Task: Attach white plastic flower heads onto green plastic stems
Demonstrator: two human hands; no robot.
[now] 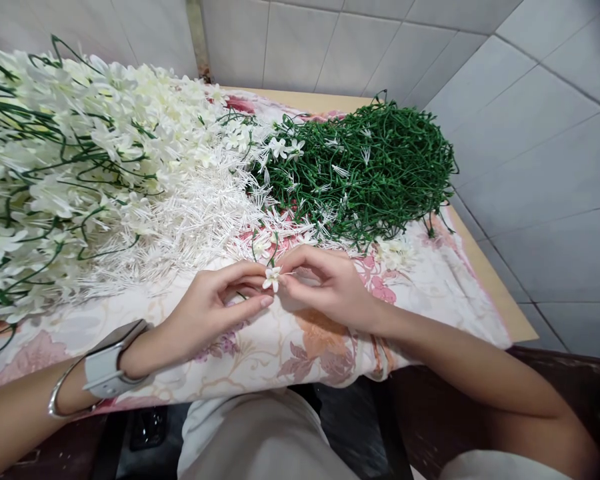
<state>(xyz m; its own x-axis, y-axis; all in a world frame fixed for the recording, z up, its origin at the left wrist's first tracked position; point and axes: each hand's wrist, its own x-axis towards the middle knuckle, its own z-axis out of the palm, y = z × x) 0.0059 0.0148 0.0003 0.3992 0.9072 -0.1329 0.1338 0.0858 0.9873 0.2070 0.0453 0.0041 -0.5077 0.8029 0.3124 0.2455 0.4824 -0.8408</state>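
Note:
Between my two hands is a small white artificial flower [271, 279] on a green plastic stem [274, 248]. My left hand [230, 293] is closed around the stem, with fingers and thumb near the blossom. From the right, my right hand [325, 283] pinches at the flower's edge, where a thin white piece shows by the fingertips. Just beyond the hands lies a heap of white stamen pieces [195, 213]. A pile of green plastic stems [380, 167] lies behind my right hand. Part of the held stem is hidden by my fingers.
A large mound of white artificial flowers [80, 140] with green stems fills the left side. A floral cloth [290, 360] covers the wooden table [510, 313]. Tiled walls [545, 187] stand behind and to the right. A few loose petals [395, 253] lie right of my hands.

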